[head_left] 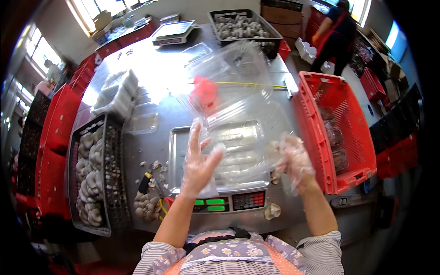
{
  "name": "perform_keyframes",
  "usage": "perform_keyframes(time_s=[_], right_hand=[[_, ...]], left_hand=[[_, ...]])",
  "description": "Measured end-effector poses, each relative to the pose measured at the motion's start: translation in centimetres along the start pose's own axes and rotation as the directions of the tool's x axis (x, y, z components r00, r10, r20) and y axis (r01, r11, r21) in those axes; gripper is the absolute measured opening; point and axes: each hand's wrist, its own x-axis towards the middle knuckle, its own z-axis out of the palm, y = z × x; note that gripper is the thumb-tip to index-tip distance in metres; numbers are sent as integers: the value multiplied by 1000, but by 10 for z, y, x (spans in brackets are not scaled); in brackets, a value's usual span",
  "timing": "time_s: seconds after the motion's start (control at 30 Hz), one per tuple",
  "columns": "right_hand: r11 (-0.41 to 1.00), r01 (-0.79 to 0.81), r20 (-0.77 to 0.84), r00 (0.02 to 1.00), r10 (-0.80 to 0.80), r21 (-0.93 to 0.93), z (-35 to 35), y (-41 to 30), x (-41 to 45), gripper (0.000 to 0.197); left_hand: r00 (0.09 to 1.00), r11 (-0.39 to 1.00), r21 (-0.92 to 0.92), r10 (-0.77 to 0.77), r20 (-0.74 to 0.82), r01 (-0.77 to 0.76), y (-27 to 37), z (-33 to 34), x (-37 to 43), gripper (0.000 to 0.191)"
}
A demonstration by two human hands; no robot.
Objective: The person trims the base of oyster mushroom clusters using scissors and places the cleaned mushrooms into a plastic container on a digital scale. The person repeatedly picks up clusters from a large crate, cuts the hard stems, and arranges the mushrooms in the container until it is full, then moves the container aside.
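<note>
A large clear plastic bag (237, 103) spreads over the metal platform (177, 144) of a digital scale and the table behind it. My right hand (295, 160), in a clear disposable glove, pinches the bag's near right edge; its fingers are blurred. My left hand (201, 163), gloved too, is over the platform's left side with fingers and thumb apart. It lies against the bag's left part; whether it touches the film I cannot tell. A red crumpled plastic piece (204, 91) shows at the bag's far left. The scale's displays (216, 205) glow green.
On the left stand a black crate (108, 172) of oyster mushrooms and white foam trays (117, 92). A knife (145, 182) lies near a mushroom cluster (146, 206). A red crate (309, 130) with packed goods stands right. Behind are another mushroom crate (273, 34), a scale (173, 33) and a person (335, 37).
</note>
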Motion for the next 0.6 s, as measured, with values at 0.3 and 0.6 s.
perform_keyframes(time_s=[0.3, 0.6], right_hand=[[824, -225, -185, 971, 149, -520, 37, 77, -26, 44], [815, 393, 158, 919, -361, -426, 94, 72, -107, 24]], left_hand=[[961, 947, 166, -278, -3, 274, -90, -82, -12, 63], [998, 988, 149, 40, 56, -48, 4, -124, -140, 38]])
